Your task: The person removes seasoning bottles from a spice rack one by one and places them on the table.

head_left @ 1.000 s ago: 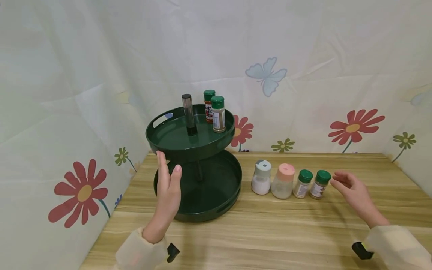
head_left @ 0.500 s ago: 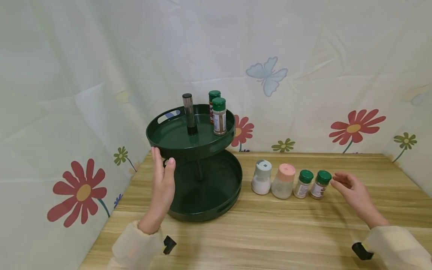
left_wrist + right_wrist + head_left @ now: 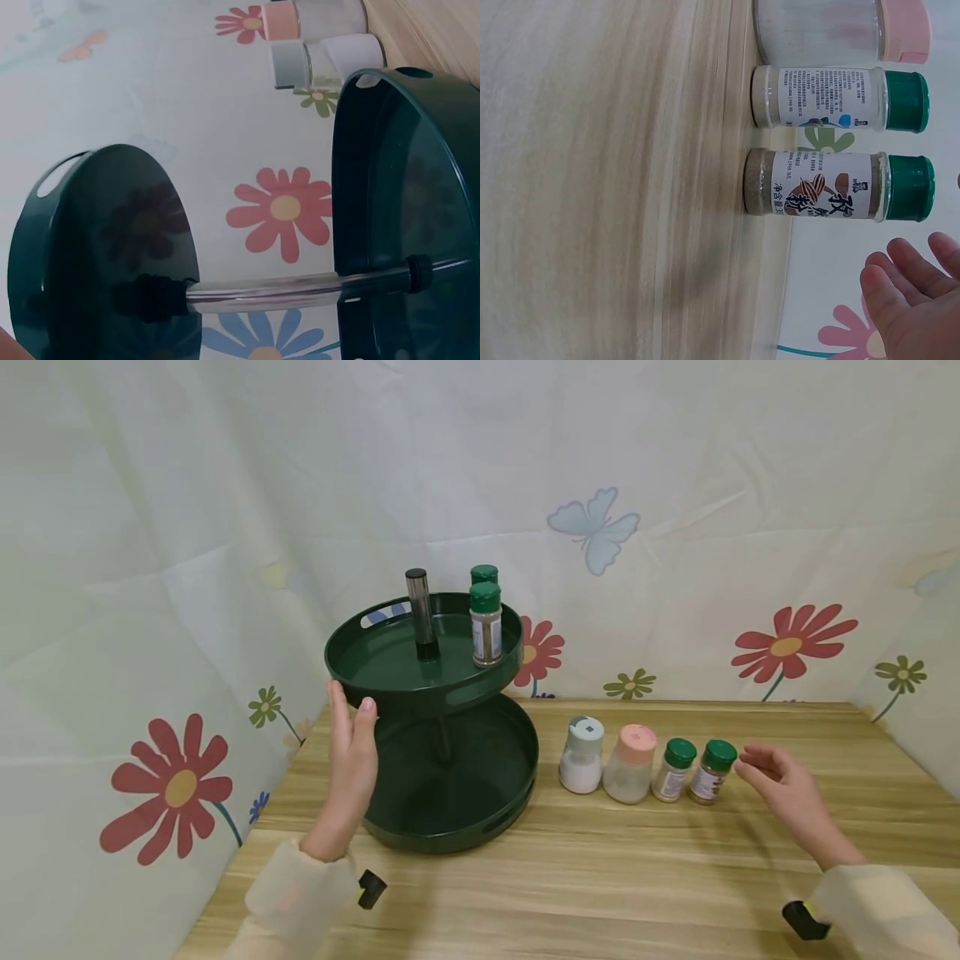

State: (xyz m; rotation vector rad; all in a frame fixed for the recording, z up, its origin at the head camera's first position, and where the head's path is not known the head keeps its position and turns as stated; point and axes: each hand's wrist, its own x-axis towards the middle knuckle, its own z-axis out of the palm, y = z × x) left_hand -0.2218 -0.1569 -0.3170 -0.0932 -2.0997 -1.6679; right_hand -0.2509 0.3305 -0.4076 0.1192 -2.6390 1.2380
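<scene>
A dark green two-tier turntable rack (image 3: 420,697) stands on the left of the table, with a clear, black-capped post rising through its top tray. My left hand (image 3: 351,764), fingers straight, is at the left front rim of the upper tray (image 3: 56,247); its fingertips appear to touch that rim. Two green-capped spice jars stand on the upper tray, the front one (image 3: 486,627) partly hiding the rear one (image 3: 483,573). My right hand (image 3: 783,785), loosely bent and holding nothing, hovers just right of a green-capped spice jar (image 3: 817,184) on the table.
Left of that jar, in a row, stand another green-capped spice jar (image 3: 672,770), a pink-lidded shaker (image 3: 630,764) and a grey-lidded shaker (image 3: 581,756) with white contents. A flower-printed cloth (image 3: 675,527) hangs behind the wooden table (image 3: 600,885).
My left hand has slid left along the upper rim. The upper tray has turned: its rear jar has shifted right behind the front jar, its handle slot also rightward. My right hand has stayed still.
</scene>
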